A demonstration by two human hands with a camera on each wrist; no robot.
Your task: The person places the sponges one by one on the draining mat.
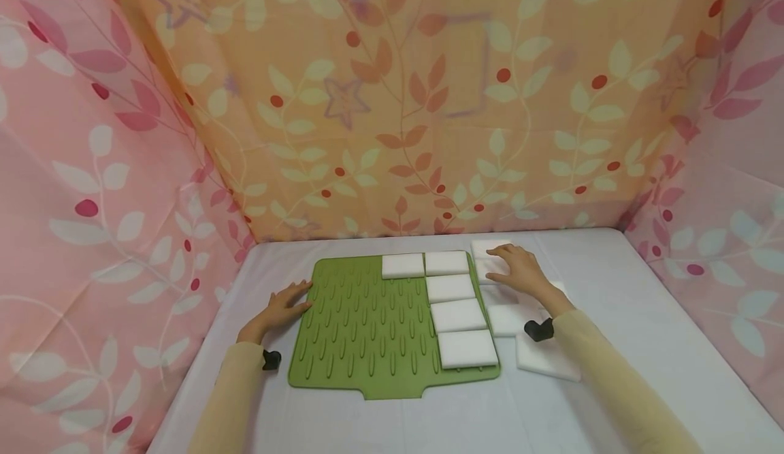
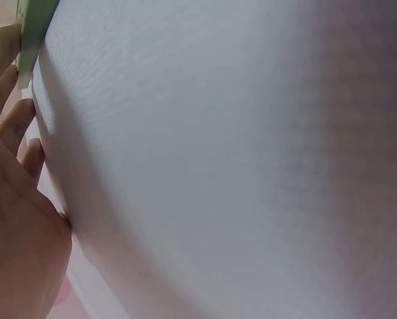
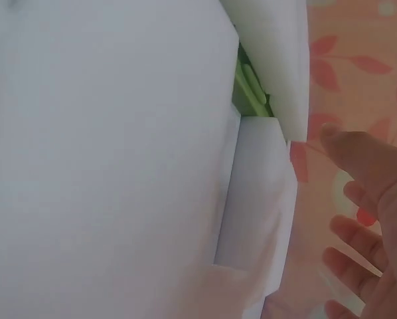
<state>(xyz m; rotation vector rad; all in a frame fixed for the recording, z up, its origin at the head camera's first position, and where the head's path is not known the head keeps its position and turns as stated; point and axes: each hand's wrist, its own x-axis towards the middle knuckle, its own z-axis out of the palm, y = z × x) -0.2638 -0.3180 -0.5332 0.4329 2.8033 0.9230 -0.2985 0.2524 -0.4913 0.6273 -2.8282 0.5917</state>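
Observation:
A green mat [image 1: 361, 318] with raised oval ridges lies on the white table. White sponge-like blocks line its right side in a column, from the front block [image 1: 467, 350] to the back corner block [image 1: 447, 263]. One more block [image 1: 403, 265] sits beside that corner block on the back edge. My left hand [image 1: 278, 307] rests at the mat's left edge, fingertips touching the rim. Over the loose blocks right of the mat hovers my right hand [image 1: 520, 270], thumb and fingers spread with nothing between them. It partly hides the back loose block [image 1: 486, 246].
Another loose block [image 1: 505, 319] lies by the mat's right edge, and a nearer one [image 1: 545, 359] is partly under the right forearm. Patterned cloth [image 1: 404, 100] closes off the back and both sides of the table [image 1: 441, 420].

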